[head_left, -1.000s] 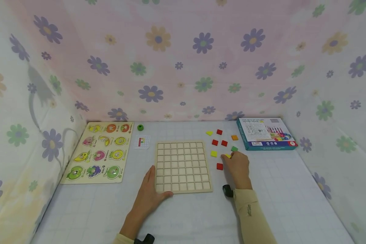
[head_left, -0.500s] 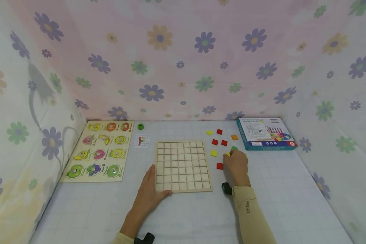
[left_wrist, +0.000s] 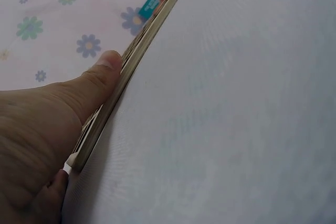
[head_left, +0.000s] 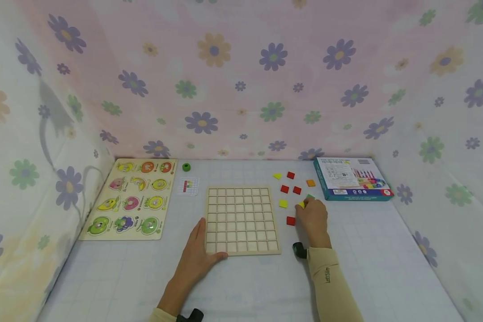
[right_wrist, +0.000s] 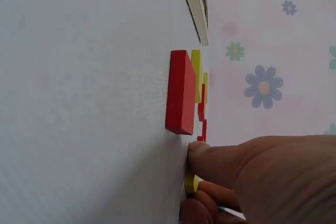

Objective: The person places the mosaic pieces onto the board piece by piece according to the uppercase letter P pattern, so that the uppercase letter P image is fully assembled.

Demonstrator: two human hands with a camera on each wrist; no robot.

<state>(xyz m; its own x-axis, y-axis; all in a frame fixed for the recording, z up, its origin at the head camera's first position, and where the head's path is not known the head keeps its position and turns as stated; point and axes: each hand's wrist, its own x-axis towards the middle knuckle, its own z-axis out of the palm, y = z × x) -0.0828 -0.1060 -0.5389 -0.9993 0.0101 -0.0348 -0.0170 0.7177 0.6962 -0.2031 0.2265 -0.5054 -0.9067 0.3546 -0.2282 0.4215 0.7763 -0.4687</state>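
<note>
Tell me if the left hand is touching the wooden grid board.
Touching. The left wrist view shows the left hand with its thumb against the rim of the wooden grid board, no gap between them.

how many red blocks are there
4: a back block, a left block and a right block in front of it, and a near block beside the right hand, which may hide more.

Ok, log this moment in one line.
left hand: touches square pale wooden grid board, near left corner | right hand: pinches small flat yellow piece | nearest red square tile: right of board
</note>
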